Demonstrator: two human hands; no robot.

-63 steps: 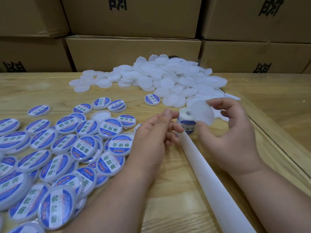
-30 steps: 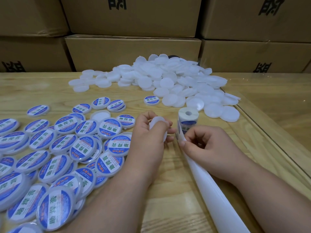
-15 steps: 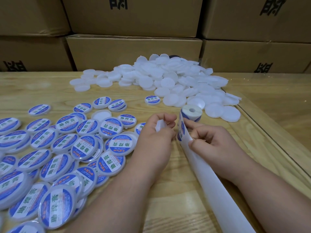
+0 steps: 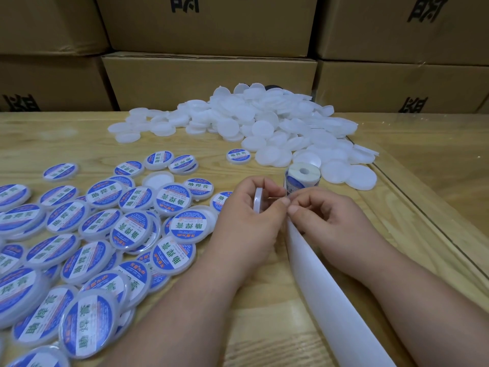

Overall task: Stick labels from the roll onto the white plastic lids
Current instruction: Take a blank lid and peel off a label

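White plastic lid point(image 4: 258, 205) held edge-on at mid-counter, gripped in the left hand point(image 4: 251, 221), fingers point(image 4: 267, 185) curled over its upper rim and thumb at the lower edge. Right hand point(image 4: 336, 221) just beside it, thumb and forefinger closed in a pinch right at the left thumb tip; a thin edge, apparently a label, visible between the two hands, too small to confirm. Label roll point(image 4: 301, 177) standing on end immediately behind the hands, blue-and-white print on its side, text unreadable. White backing strip point(image 4: 325, 295) trailing from under the right hand toward the near edge of the counter point(image 4: 264, 327).

Labelled lids point(image 4: 127, 234) spread and overlapping at left, each bearing a blue-bordered white label with green Chinese characters, upside down to the camera, reading 助焊膏; small print illegible. One labelled lid point(image 4: 238, 156) lying apart near the unlabelled heap. Pile of plain white lids point(image 4: 264, 120) at the far side. Stacked cardboard boxes point(image 4: 209, 80) behind, black printed characters partly cropped.
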